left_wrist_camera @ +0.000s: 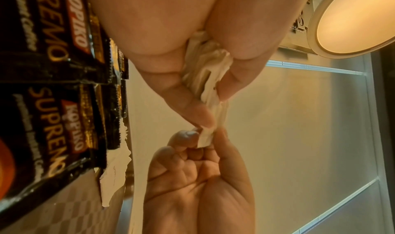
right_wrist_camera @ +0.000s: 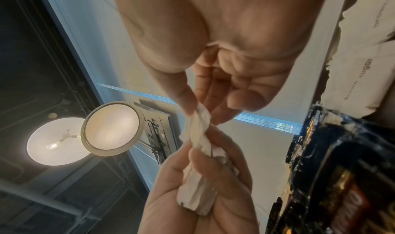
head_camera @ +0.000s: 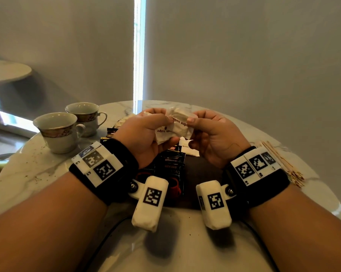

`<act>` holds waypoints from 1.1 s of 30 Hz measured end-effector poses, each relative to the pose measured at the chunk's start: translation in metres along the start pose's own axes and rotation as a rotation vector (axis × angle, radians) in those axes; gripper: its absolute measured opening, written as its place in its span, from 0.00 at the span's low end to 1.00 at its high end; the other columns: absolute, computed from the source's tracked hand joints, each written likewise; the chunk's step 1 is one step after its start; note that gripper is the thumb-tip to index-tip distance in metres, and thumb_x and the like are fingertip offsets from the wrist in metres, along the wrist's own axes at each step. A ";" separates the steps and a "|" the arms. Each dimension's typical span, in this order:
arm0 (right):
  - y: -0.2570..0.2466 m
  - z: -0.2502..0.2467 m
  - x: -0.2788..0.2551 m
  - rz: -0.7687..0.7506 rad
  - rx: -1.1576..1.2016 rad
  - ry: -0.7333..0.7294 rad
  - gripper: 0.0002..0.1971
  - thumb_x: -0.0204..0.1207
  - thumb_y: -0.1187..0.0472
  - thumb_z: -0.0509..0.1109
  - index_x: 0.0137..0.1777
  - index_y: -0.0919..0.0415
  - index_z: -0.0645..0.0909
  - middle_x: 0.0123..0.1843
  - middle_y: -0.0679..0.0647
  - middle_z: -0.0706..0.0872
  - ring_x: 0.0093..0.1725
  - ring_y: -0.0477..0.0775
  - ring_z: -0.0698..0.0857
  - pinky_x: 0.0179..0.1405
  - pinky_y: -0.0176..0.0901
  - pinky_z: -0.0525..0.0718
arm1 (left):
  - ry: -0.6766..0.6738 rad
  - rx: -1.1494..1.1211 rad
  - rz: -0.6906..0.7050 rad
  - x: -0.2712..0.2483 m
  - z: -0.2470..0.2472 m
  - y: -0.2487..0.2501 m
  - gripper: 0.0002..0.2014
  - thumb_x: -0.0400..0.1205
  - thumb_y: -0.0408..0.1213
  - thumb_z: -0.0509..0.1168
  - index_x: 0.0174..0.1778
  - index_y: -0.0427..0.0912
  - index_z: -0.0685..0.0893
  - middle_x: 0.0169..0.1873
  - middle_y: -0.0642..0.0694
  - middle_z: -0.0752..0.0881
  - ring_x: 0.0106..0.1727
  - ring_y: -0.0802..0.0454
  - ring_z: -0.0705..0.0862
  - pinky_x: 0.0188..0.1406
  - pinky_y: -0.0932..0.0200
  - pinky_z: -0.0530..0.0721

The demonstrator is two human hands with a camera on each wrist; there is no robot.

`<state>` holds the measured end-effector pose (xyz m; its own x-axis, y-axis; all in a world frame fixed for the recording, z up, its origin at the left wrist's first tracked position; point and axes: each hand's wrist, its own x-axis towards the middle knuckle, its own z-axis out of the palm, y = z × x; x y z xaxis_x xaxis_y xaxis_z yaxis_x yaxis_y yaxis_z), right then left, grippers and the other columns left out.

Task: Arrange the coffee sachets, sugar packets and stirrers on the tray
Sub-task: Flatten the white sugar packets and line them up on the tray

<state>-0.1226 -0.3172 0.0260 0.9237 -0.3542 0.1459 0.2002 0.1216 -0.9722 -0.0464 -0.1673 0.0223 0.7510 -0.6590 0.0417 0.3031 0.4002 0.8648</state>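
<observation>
Nearest me, black coffee sachets (head_camera: 170, 165) lie fanned on the dark tray (head_camera: 203, 173), with one white sugar packet (head_camera: 189, 149) lying just past them. Above the tray the left hand (head_camera: 146, 138) grips a bunch of white brown-sugar packets (head_camera: 175, 124) while the right hand (head_camera: 214, 138) pinches one of them between thumb and forefinger. Farther out on the marble table (head_camera: 28, 173) lie wooden stirrers (head_camera: 281, 161) to the right, and two teacups (head_camera: 67, 126) stand to the left.
</observation>
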 end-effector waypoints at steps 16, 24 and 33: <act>0.027 -0.047 0.030 0.352 -0.082 0.305 0.07 0.86 0.68 0.59 0.57 0.62 0.78 0.45 0.61 0.87 0.26 0.46 0.83 0.21 0.34 0.75 | 0.094 -0.042 0.045 0.000 -0.002 0.005 0.14 0.84 0.21 0.56 0.51 0.42 0.83 0.64 0.34 0.81 0.53 0.37 0.90 0.30 0.55 0.89; 0.031 -0.049 0.025 0.492 -0.139 0.224 0.11 0.85 0.72 0.60 0.63 0.65 0.78 0.52 0.65 0.87 0.30 0.47 0.86 0.21 0.33 0.81 | 0.107 -0.082 0.067 0.001 -0.002 0.005 0.12 0.84 0.22 0.57 0.46 0.39 0.82 0.59 0.32 0.82 0.46 0.39 0.89 0.29 0.59 0.86; 0.030 -0.046 0.025 0.496 -0.240 0.210 0.18 0.84 0.75 0.63 0.72 0.68 0.76 0.63 0.71 0.87 0.32 0.51 0.90 0.22 0.36 0.86 | 0.095 -0.078 0.061 -0.001 -0.001 0.005 0.12 0.84 0.22 0.56 0.47 0.40 0.82 0.60 0.32 0.81 0.48 0.39 0.89 0.30 0.59 0.87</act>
<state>-0.1082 -0.3654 -0.0085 0.7987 -0.4880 -0.3520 -0.3412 0.1146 -0.9330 -0.0449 -0.1645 0.0264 0.8205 -0.5701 0.0417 0.2975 0.4882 0.8204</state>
